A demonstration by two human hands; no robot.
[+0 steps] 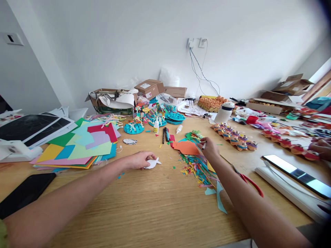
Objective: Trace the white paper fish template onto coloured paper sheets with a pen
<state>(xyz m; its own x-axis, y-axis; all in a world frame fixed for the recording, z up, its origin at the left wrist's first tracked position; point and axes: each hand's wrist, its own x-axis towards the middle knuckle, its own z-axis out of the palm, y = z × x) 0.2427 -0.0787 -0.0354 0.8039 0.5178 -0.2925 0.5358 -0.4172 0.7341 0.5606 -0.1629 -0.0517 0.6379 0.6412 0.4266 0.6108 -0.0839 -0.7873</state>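
My left hand is closed on a small white paper fish cutout, its forked tail pointing right just above the wooden table. Farther right, my right hand pinches a short pen, mostly covered by the fingers. Under and beside that hand lie an orange paper piece and a heap of coloured paper scraps. Several dark pens lie beyond the two hands, near an upright glue bottle and a small white bottle on its side. Red-handled scissors rest by my right forearm.
Coloured paper sheets are stacked at left, with a black phone in front. Decorated blue discs stand at the back. Painted egg-carton strips, a white power strip and another person's hand are at right.
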